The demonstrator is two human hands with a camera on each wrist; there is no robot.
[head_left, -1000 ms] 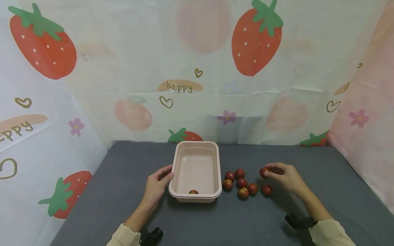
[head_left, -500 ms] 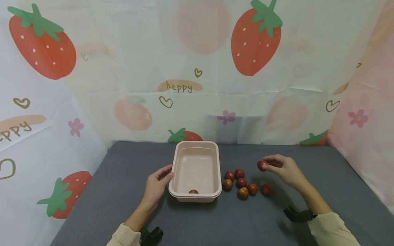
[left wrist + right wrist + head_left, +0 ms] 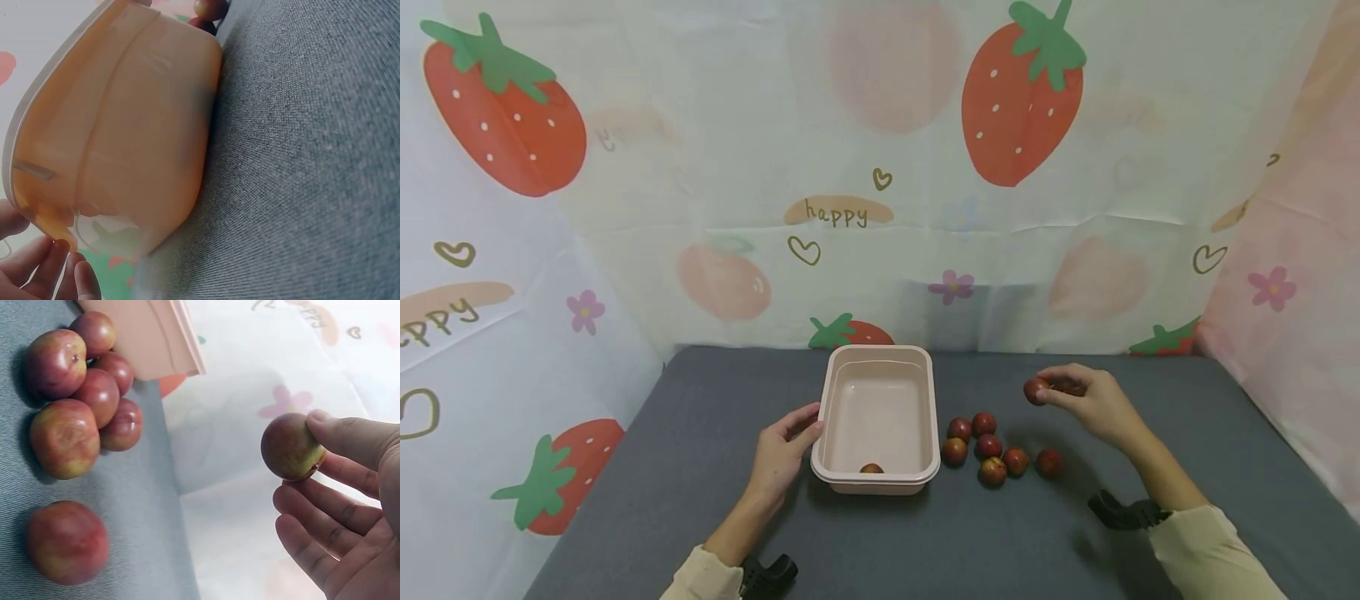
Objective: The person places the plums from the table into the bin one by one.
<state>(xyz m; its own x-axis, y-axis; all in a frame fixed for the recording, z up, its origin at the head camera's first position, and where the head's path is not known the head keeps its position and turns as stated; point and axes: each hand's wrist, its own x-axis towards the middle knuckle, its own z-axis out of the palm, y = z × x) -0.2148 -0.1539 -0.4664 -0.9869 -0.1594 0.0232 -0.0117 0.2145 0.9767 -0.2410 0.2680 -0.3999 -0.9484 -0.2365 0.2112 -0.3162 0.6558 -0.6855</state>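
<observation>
- Across the grey counter [image 3: 685,483], we are judging the step in hand to be the carrying of the held plum [image 3: 1036,392] towards the container [image 3: 880,417].
- We are seeing the container standing on the counter with its mouth facing up, left of the loose plums [image 3: 988,447].
- We are noting the left hand [image 3: 782,448] gripping the container's left rim with thumb and fingers, probably steadying it; it is keeping its place from the earlier frame.
- We are watching the right hand [image 3: 1093,408] pinching the held plum, its remaining fingers lying slack; against the earlier frame, it is rising and edging slightly leftwards.
- We are counting seven loose plums resting on the counter, six clustering near the container and one sitting apart at the right, all keeping their earlier positions.
- We are finding the held plum hanging clear of the counter; we are thinking the next move is calling for crossing the container's right rim, lowering gently and letting go.
- We are spotting one inner plum [image 3: 872,468] sitting at the container's near end, only its top showing.
</observation>
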